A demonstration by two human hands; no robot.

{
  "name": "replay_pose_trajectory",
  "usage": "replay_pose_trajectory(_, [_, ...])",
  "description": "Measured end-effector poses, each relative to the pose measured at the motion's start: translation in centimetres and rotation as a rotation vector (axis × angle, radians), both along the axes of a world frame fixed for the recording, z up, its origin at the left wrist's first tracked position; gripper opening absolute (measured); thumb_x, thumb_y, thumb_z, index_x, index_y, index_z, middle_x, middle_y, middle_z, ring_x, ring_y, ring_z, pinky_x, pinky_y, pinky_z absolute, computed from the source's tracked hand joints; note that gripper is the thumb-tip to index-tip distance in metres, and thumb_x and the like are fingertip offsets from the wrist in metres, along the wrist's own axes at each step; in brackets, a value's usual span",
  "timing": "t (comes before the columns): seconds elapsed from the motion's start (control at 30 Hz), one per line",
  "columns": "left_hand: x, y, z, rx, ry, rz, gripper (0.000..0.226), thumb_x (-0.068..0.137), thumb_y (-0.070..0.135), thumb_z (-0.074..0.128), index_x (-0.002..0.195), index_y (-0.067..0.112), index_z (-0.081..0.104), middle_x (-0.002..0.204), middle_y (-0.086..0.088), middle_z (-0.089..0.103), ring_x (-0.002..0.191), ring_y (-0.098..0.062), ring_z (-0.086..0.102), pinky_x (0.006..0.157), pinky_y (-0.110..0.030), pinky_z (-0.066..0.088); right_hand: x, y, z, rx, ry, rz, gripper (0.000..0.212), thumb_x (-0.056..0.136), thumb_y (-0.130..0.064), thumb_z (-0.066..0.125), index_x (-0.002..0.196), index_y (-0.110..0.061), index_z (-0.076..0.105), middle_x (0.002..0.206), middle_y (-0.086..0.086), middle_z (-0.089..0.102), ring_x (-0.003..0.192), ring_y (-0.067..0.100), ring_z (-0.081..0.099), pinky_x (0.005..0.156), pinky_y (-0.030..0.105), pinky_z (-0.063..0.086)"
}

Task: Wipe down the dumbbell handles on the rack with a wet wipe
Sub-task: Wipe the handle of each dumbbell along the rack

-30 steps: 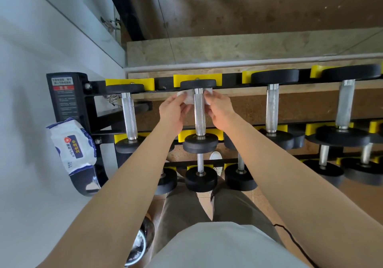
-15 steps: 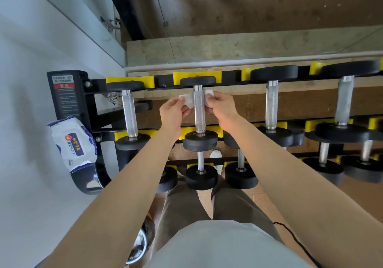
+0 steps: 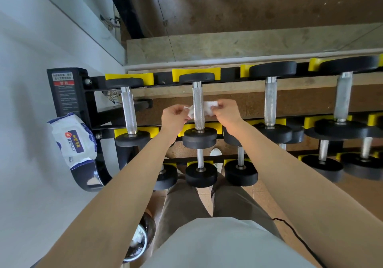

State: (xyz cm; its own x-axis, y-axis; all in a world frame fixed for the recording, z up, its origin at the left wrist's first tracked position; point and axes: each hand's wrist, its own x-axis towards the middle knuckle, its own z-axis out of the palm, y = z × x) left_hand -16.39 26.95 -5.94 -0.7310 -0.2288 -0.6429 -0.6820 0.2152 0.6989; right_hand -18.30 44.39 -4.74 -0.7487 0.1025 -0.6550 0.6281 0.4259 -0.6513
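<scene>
While left hand [image 3: 176, 118] and right hand [image 3: 226, 112] each pinch an end of one wet wipe [image 3: 209, 107] passing behind the second handle [image 3: 198, 99], four dumbbells [image 3: 270, 101] on top tier of black-and-yellow rack [image 3: 68, 93], more below, brown floor [image 3: 269, 8] beyond, white wall [image 3: 31, 81] at left, one wipe pack [image 3: 72, 139] on rack's end, forearms hiding some lower dumbbells

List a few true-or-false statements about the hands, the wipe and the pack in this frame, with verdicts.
1. The left hand and right hand each pinch one end of the wet wipe. True.
2. The wet wipe is on the leftmost top-row handle. False: it is on the second handle from the left.
3. The wet wipe passes behind that handle, not over its front. True.
4. The wipe pack lies on the floor. False: it rests at the left end of the rack.
</scene>
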Motion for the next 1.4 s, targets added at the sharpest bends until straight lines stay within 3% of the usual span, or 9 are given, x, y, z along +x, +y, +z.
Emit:
replay_pose_trajectory(0.3, [0.6, -1.7, 1.5, -0.275, -0.037, -0.396, 0.026, 0.085, 0.023, 0.069, 0.109, 0.015, 0.077, 0.106, -0.004, 0.076, 0.098, -0.019, 0.069, 0.088, -0.039, 0.059, 2.0, -0.5, 0.4, 0.1, -0.023, 0.339, 0.016, 0.089, -0.014, 0.07, 0.074, -0.018, 0.069, 0.076, 0.002, 0.066, 0.074, 0.014, 0.062, 0.063, 0.024, 0.043])
replay_pose_trajectory(0.4, [1.0, -1.2, 1.6, -0.274, -0.038, -0.46, 0.024, 0.087, 0.02, 0.069, 0.109, 0.015, 0.078, 0.107, -0.005, 0.076, 0.099, -0.018, 0.069, 0.086, -0.031, 0.055, 1.5, 0.1, 0.4, 0.199, -0.069, 0.428, 0.005, 0.088, -0.013, 0.07, 0.089, -0.015, 0.074, 0.085, 0.003, 0.069, 0.08, 0.017, 0.066, 0.063, 0.024, 0.05])
replay_pose_trajectory(0.5, [1.4, -0.1, 1.4, -0.303, -0.067, -0.593, 0.024, 0.087, 0.018, 0.068, 0.108, 0.015, 0.079, 0.109, -0.005, 0.076, 0.1, -0.02, 0.07, 0.088, -0.035, 0.057, 1.4, 1.6, 0.7, 0.258, -0.1, 0.456, 0.02, 0.084, -0.012, 0.07, 0.103, -0.009, 0.075, 0.091, 0.006, 0.069, 0.079, 0.017, 0.064, 0.064, 0.025, 0.053])
replay_pose_trajectory(0.67, [1.8, -1.2, 2.1, -0.25, -0.093, -0.471, 0.014, 0.086, 0.012, 0.066, 0.088, 0.013, 0.08, 0.093, -0.003, 0.074, 0.09, -0.016, 0.065, 0.072, -0.024, 0.048, 2.2, 0.5, 0.6, 0.165, -0.084, 0.418, 0.007, 0.086, -0.012, 0.071, 0.081, -0.016, 0.073, 0.072, -0.001, 0.063, 0.066, 0.011, 0.057, 0.055, 0.02, 0.04])
replay_pose_trajectory(0.73, [1.9, -1.9, 2.8, -0.195, -0.102, -0.433, 0.013, 0.085, 0.01, 0.065, 0.08, 0.014, 0.077, 0.091, -0.003, 0.072, 0.088, -0.014, 0.062, 0.068, -0.022, 0.044, 2.3, -0.2, 0.2, 0.151, -0.054, 0.435, 0.022, 0.089, -0.017, 0.071, 0.067, -0.018, 0.068, 0.065, -0.002, 0.06, 0.062, 0.012, 0.054, 0.054, 0.023, 0.04])
replay_pose_trajectory(0.87, [2.4, -1.4, 3.5, -0.132, -0.061, -0.409, 0.013, 0.084, 0.01, 0.067, 0.076, 0.015, 0.076, 0.085, 0.0, 0.071, 0.084, -0.011, 0.062, 0.07, -0.024, 0.047, 2.5, 0.6, 0.2, 0.151, -0.013, 0.465, 0.012, 0.09, -0.019, 0.07, 0.081, -0.015, 0.076, 0.076, -0.002, 0.066, 0.07, 0.01, 0.058, 0.068, 0.026, 0.047])
replay_pose_trajectory(1.03, [2.7, 0.9, 5.2, 0.13, 0.073, -0.306, 0.029, 0.083, 0.002, 0.063, 0.06, 0.02, 0.064, 0.067, 0.006, 0.06, 0.071, -0.008, 0.055, 0.074, -0.025, 0.045, 3.4, 3.6, 2.4, 0.017, 0.084, 0.282, 0.019, 0.092, -0.014, 0.066, 0.106, -0.021, 0.075, 0.105, -0.01, 0.071, 0.095, 0.004, 0.061, 0.084, 0.019, 0.046])
replay_pose_trajectory(1.2, [3.2, 3.9, 7.8, 0.404, 0.141, -0.251, 0.01, 0.07, 0.009, 0.052, 0.072, 0.008, 0.062, 0.09, -0.004, 0.069, 0.087, -0.017, 0.058, 0.071, -0.022, 0.049, 5.2, 6.3, 5.2, -0.556, -0.076, 0.043, 0.042, 0.093, -0.003, 0.062, 0.13, -0.023, 0.061, 0.127, 0.002, 0.062, 0.115, 0.021, 0.063, 0.094, 0.04, 0.057])
replay_pose_trajectory(1.4, [3.3, 8.0, 8.3, 0.47, 0.056, 0.019, 0.019, 0.089, 0.005, 0.056, 0.077, 0.017, 0.065, 0.091, -0.01, 0.063, 0.082, -0.018, 0.066, 0.064, -0.024, 0.056, 6.8, 9.6, 6.5, -0.609, -0.051, -0.253, 0.023, 0.092, -0.003, 0.065, 0.114, -0.009, 0.063, 0.108, 0.015, 0.065, 0.085, 0.022, 0.068, 0.077, 0.031, 0.059])
